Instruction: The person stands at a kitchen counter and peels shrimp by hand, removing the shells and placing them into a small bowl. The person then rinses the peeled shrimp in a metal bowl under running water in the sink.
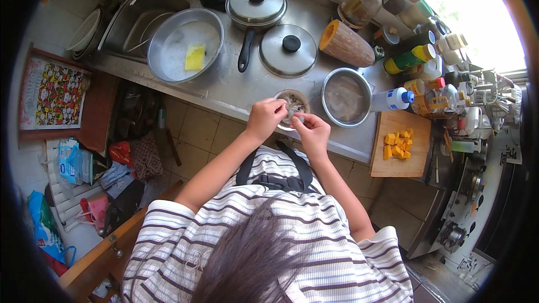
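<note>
Both my hands meet over a small bowl [306,100] near the counter's front edge. My left hand [266,118] pinches one side of a small greyish, translucent piece that looks like a shrimp [290,113]. On its other side, the fingertips of my right hand [312,129] grip the same piece. Greyish scraps, possibly shrimp shells, lie in the bowl. Just right of the bowl stands a round metal basin [346,97] with cloudy water in it. Fingers partly hide the held piece.
A large metal basin [151,46] with a yellow sponge [195,57], a lidded pan [256,6] and a loose lid [288,61] stand to the left and behind. At right are a cut squash [349,45], a bottle [389,99] and a cutting board [398,170] with orange cubes.
</note>
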